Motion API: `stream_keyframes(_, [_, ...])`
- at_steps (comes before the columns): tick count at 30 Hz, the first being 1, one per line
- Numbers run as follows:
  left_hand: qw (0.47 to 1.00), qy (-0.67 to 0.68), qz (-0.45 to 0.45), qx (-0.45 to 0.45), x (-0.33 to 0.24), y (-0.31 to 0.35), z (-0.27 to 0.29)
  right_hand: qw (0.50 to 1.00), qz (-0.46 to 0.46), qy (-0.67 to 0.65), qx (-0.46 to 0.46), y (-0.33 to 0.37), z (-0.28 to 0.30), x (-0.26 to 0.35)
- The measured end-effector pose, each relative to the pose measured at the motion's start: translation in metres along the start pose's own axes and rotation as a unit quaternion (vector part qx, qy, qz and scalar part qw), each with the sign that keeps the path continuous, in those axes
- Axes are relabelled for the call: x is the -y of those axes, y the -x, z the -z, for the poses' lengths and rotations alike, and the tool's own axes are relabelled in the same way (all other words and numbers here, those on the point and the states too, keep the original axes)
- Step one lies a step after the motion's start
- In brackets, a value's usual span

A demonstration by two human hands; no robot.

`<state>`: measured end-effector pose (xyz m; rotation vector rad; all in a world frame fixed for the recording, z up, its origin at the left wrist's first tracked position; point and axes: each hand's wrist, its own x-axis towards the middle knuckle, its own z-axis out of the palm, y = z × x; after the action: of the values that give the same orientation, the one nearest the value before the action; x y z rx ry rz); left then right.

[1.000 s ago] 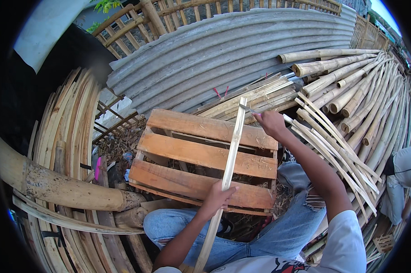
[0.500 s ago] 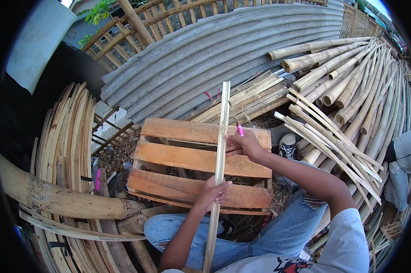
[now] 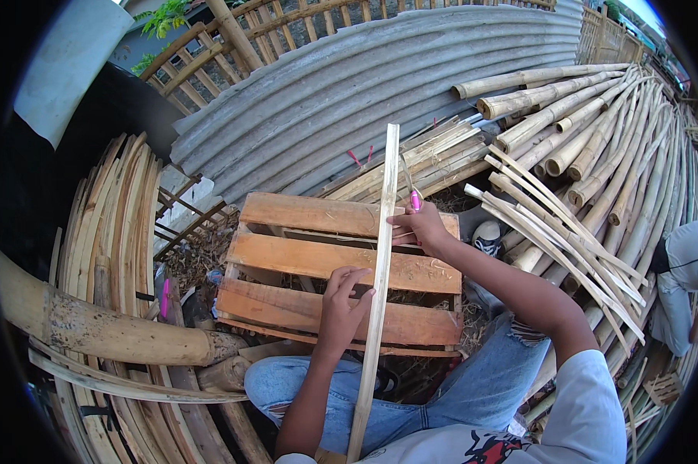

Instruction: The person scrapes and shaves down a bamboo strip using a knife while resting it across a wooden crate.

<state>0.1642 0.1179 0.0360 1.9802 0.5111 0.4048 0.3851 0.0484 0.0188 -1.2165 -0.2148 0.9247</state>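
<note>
A long pale bamboo strip [image 3: 379, 286] runs upright in front of me, from my lap to beyond the far edge of a slatted wooden crate [image 3: 310, 261]. My right hand [image 3: 424, 230] is closed round a knife with a pink handle [image 3: 415, 200], its blade pointing up and away beside the strip. The fingertips of that hand also press against the strip's right side. My left hand [image 3: 344, 305] is spread at the strip's left side, fingers apart and thumb tip at its edge. It does not wrap round the strip.
Split bamboo strips [image 3: 109, 224] are stacked at the left, near a thick bamboo pole [image 3: 125, 332]. Whole bamboo poles [image 3: 589, 147] and cut strips [image 3: 558, 240] lie at the right. A corrugated sheet [image 3: 349, 93] stands behind. Another person [image 3: 681, 278] is at the far right.
My left hand has let go of the strip and spread its fingers, moving slightly up and left. The strip's upper end has shifted up and right. My right hand with the knife has moved slightly right.
</note>
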Motion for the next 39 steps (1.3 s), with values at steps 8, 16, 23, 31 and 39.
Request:
stream_keyframes(8, [0.974,-0.182,-0.122,-0.063,0.002,-0.002,-0.012,1.0,-0.001,0.013,0.005,0.0,-0.003,-0.003])
stream_keyframes(16, [0.972,-0.203,-0.109,-0.055,0.004,0.0,-0.013,0.999,-0.027,0.029,0.008,0.004,-0.008,-0.007])
stream_keyframes(23, [0.905,-0.36,-0.052,-0.22,0.004,-0.01,0.018,0.999,-0.017,0.03,0.009,0.001,-0.002,-0.005])
stream_keyframes(31, [0.919,0.2,0.293,0.174,0.025,0.022,-0.027,0.996,0.072,0.026,-0.041,-0.027,0.037,0.02])
stream_keyframes(39, [0.889,0.344,0.261,0.152,0.014,0.023,-0.036,0.904,0.128,0.404,-0.054,-0.006,0.05,0.024])
